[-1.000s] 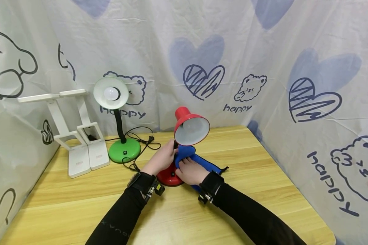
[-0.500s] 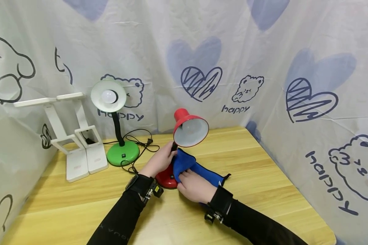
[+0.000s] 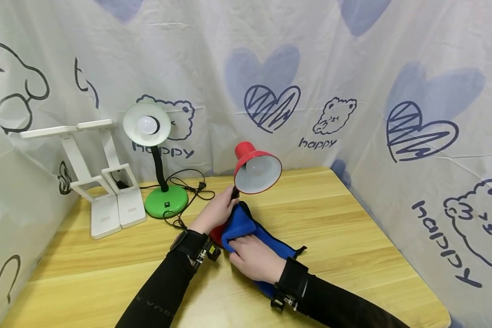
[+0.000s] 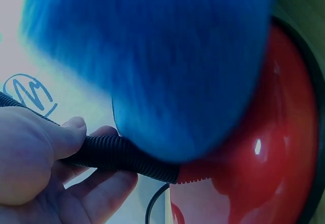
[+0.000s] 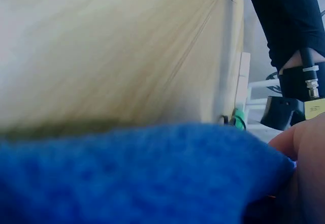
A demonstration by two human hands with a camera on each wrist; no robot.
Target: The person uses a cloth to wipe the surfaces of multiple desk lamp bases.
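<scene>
A red desk lamp (image 3: 244,149) with a black ribbed gooseneck (image 4: 119,154) stands mid-table, its shade tilted toward the right front. My left hand (image 3: 215,212) grips the gooseneck, thumb on one side and fingers on the other in the left wrist view. My right hand (image 3: 257,258) holds a blue cloth (image 3: 239,223) at the lamp's red base (image 4: 284,132). In the head view the cloth covers most of the base, and its loose part trails right onto the table. The right wrist view shows the cloth in front, with part of the right hand (image 5: 311,155) at its edge.
Left of the red lamp stands a green desk lamp (image 3: 166,201) with a looped black cord (image 3: 194,193). Two white folding lamps (image 3: 106,214) stand beside it at the far left. A printed curtain (image 3: 213,82) hangs behind the wooden table (image 3: 344,255).
The right hand has moved toward the front of the base with the cloth, which now hides more of it. The left hand keeps its grip on the gooseneck.
</scene>
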